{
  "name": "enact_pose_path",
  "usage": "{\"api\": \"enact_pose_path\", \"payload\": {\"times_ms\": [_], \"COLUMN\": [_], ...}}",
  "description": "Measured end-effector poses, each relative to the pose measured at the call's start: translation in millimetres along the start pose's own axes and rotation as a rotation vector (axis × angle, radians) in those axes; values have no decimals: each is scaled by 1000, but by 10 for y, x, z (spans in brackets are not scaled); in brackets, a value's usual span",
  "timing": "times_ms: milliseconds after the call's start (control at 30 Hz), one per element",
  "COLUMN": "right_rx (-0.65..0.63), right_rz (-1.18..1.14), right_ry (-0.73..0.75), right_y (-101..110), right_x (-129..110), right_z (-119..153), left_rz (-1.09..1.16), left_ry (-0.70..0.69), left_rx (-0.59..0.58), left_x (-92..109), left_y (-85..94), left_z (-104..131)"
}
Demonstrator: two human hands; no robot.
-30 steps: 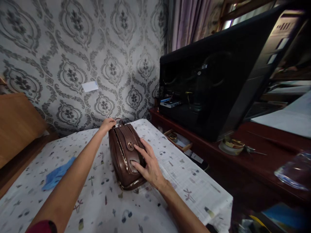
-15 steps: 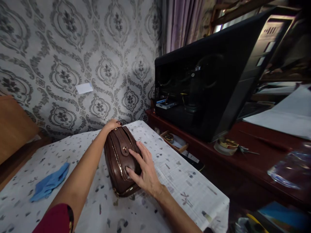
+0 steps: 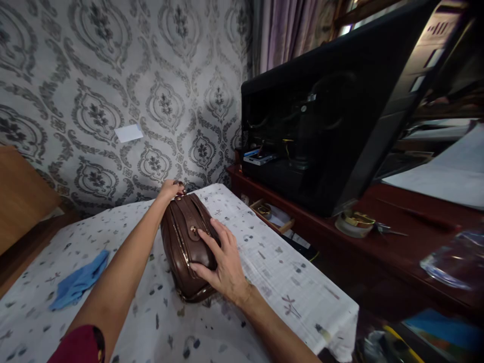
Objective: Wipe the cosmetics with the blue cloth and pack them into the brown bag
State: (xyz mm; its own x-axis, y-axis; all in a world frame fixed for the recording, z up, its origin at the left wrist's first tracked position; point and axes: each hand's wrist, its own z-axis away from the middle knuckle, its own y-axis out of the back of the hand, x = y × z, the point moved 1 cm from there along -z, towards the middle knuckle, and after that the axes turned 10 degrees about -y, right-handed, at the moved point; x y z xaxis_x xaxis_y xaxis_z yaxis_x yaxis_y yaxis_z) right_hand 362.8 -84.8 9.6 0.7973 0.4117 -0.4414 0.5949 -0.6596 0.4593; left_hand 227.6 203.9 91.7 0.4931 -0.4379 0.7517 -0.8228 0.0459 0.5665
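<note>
A brown leather bag (image 3: 191,212) with gold zippers and a round gold clasp on its flap lies on the patterned white cloth (image 3: 264,292). My left hand (image 3: 170,190) is at the bag's far end, its fingers closed round what looks like the handle there; the fingertips are partly hidden. Spread over the right side of the bag, my right hand (image 3: 227,264) rests with its index finger beside the clasp and its thumb near a zipper. A crumpled blue cloth (image 3: 80,280) lies left of my left forearm.
A large black computer case (image 3: 321,116) with its side open stands on the dark red desk (image 3: 397,252) at right. Tape rolls (image 3: 355,223), scissors (image 3: 387,229) and clear plastic (image 3: 449,259) lie there. A small open drawer (image 3: 274,217) sits beside the cloth-covered surface. Patterned wallpaper is behind.
The far end of the bag and my left hand have shifted slightly up and left. My right thumb has slid a little left across the bag. The view has moved slightly.
</note>
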Motion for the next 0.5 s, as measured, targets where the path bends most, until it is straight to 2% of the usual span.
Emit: {"api": "enact_pose_path", "payload": {"times_ms": [267, 500], "right_rx": [-2, 16], "right_rz": [-4, 3], "right_ry": [-3, -7], "right_y": [-12, 10], "right_x": [9, -6], "right_z": [-1, -2], "left_rz": [137, 17], "left_ry": [20, 51], "left_rx": [-44, -146], "left_x": [133, 133], "left_y": [108, 461], "left_z": [144, 289]}}
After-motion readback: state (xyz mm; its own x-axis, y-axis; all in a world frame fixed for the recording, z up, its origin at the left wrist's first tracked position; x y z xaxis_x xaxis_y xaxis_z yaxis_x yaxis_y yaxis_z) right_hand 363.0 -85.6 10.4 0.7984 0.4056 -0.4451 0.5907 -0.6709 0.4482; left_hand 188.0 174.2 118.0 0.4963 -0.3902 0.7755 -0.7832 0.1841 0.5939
